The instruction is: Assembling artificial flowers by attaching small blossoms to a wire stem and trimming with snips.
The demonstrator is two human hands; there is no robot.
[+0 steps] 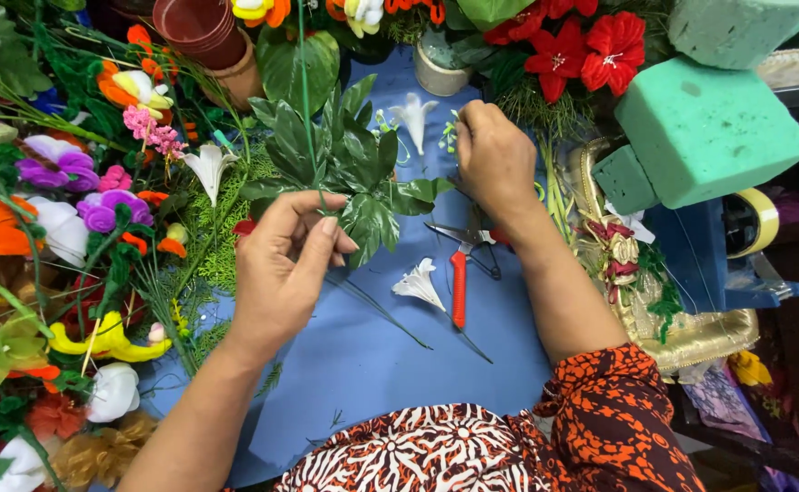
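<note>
My left hand (pixel 283 264) pinches a thin green stem just below a bunch of dark green artificial leaves (pixel 345 159) that lies on the blue table (pixel 372 364). Higher up, my right hand (pixel 495 155) is closed around a small sprig with tiny white-green buds (pixel 451 132). Under my right wrist lie red-handled cutters (pixel 460 273). A white artificial lily (pixel 419 284) rests beside them, another white lily (pixel 415 117) lies near my right hand, and a third (pixel 208 167) sits to the left.
Piles of artificial flowers (pixel 62 182) in many colours crowd the left side. Red flowers (pixel 582 50) and green foam blocks (pixel 709 132) sit at the top right, above a gold-trimmed ornament (pixel 691 333). Stacked brown pots (pixel 204 36) stand at the back. A tape roll (pixel 755 221) is at the right.
</note>
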